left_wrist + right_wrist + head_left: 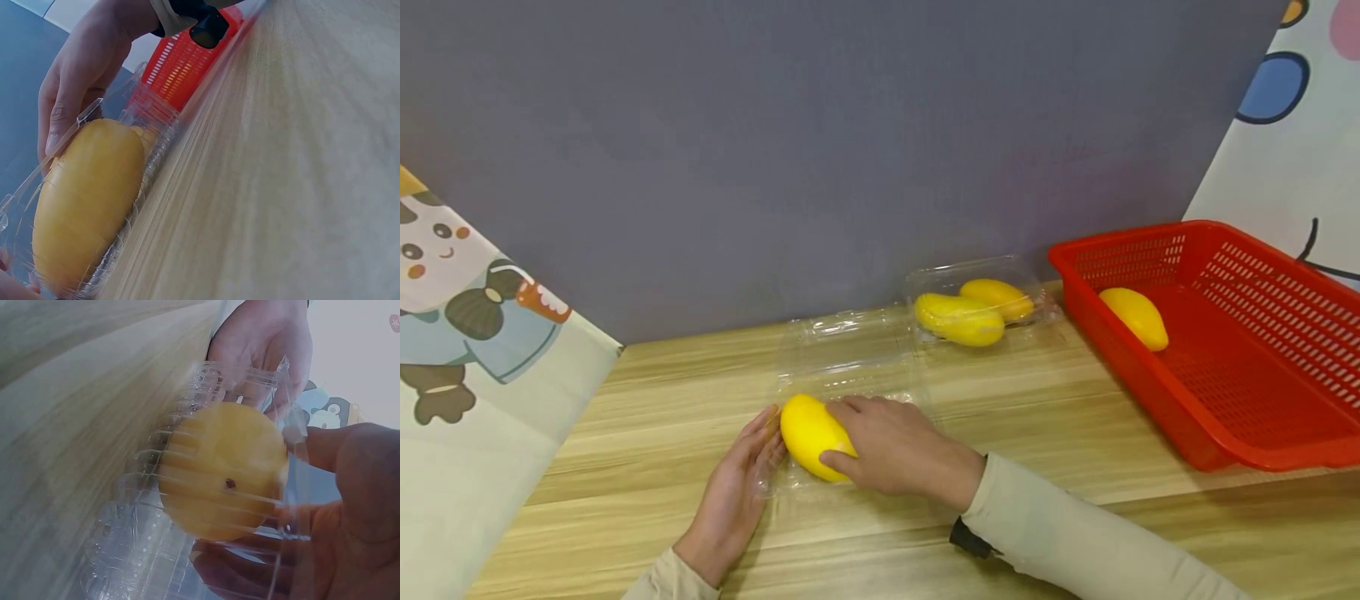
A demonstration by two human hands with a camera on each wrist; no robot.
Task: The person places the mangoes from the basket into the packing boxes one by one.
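A yellow mango (811, 435) sits in the near half of a clear plastic clamshell box (850, 342), whose lid lies folded back toward the wall. My right hand (887, 442) grips this mango from the right, thumb on the near side and fingers over the far side. Against the box's left wall rests my left hand (733, 487), its fingers fairly straight. The right wrist view shows the mango's (222, 475) stem end through the ribbed plastic, with the right thumb and fingers around it. In the left wrist view the mango (90, 200) lies behind the clear wall.
Behind and to the right, another clear box (940, 279) holds two yellow mangoes (958, 319). A red perforated basket (1150, 392) stands at the right with one mango (1135, 318) inside. A grey wall (850, 167) closes off the back of the wooden table (625, 433).
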